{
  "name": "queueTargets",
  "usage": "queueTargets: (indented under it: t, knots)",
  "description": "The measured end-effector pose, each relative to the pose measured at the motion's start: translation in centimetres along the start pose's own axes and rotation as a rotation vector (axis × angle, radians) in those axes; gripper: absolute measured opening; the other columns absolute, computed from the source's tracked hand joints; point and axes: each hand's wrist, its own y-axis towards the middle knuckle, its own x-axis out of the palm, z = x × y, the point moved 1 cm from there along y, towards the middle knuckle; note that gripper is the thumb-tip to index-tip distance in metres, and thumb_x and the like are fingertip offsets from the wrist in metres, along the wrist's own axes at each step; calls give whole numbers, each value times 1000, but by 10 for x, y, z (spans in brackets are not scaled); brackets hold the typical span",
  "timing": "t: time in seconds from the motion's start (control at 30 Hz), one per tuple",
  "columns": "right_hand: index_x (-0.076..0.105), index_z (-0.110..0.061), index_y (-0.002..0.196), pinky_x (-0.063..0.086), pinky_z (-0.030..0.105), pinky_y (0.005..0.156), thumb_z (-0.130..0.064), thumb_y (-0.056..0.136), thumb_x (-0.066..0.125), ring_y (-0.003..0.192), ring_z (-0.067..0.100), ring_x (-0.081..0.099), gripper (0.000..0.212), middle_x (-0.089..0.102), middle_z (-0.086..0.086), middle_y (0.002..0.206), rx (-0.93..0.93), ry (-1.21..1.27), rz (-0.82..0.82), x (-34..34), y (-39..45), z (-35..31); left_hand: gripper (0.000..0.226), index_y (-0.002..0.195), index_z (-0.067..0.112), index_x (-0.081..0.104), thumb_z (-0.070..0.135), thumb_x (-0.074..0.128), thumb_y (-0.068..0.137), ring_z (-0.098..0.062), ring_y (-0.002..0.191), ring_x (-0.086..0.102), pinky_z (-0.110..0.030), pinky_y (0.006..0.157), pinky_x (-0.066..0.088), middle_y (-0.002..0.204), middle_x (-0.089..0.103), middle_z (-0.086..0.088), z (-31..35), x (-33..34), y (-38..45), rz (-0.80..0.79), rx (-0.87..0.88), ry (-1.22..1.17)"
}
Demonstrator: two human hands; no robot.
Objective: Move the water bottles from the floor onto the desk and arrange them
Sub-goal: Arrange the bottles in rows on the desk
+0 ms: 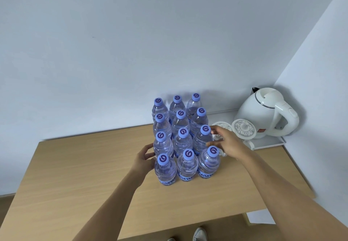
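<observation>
- Where two pale blue-grey walls (113,52) meet in a corner, a light wooden worktop (75,174) stands, carrying a white electric kettle (267,112) on a white tray (271,141) at its far right.
- Twelve clear plastic water bottles with purple caps (182,142) stand upright on the worktop, long axes vertical, caps up, in four rows of three.
- Left hand (144,160) rests open-fingered against the block's left side.
- Right hand (226,142) touches the right column, its grip open.

Clear glossy plastic bottles (182,142) — matt wood-grain desk (94,174).
</observation>
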Motion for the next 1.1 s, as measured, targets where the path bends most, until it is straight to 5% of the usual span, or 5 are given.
queueTargets:
  t: [0.07, 0.27, 0.47, 0.7, 1.1]
  knots:
    - [59, -24, 123, 51, 33, 92, 1, 83, 69, 101, 18, 66, 48, 59, -12, 102, 25, 39, -20, 0, -1, 0, 53, 123, 20, 55, -17, 46, 87, -34, 92, 65, -50, 87, 53, 112, 68, -19, 0, -2, 1, -7, -4, 0]
    - [59, -26, 128, 53, 39, 91, -3, 77, 75, 103, 18, 65, 59, 64, -2, 116, 39, -53, 8, -9, -2, -6, 41, 124, 13, 56, -10, 38, 95, -37, 94, 64, -42, 87, 56, 120, 61, -26, 8, -11, 10, 33, -29, -4]
    - [63, -18, 122, 47, 20, 78, -2, 87, 61, 91, 8, 65, 39, 67, -1, 117, -50, -52, 187, -19, 12, -25, 31, 131, 16, 52, 19, 42, 102, -31, 101, 60, -45, 99, 47, 130, 56, -17, 32, -8, 22, 89, -2, -87]
    - [54, -10, 135, 42, 24, 85, -19, 80, 78, 105, 20, 62, 61, 62, 8, 124, 18, -127, 134, -14, 48, -42, 33, 131, 21, 53, 30, 46, 100, -25, 95, 70, -32, 75, 55, 119, 68, -3, 52, 5, 23, -35, 35, -109]
    - [69, -14, 110, 50, 33, 85, -20, 74, 82, 100, 21, 64, 38, 70, 6, 105, 19, -183, 159, -5, 63, -40, 29, 128, 17, 52, 21, 50, 99, -24, 86, 69, -30, 61, 54, 109, 69, -11, 53, 11, 31, 46, 3, -184]
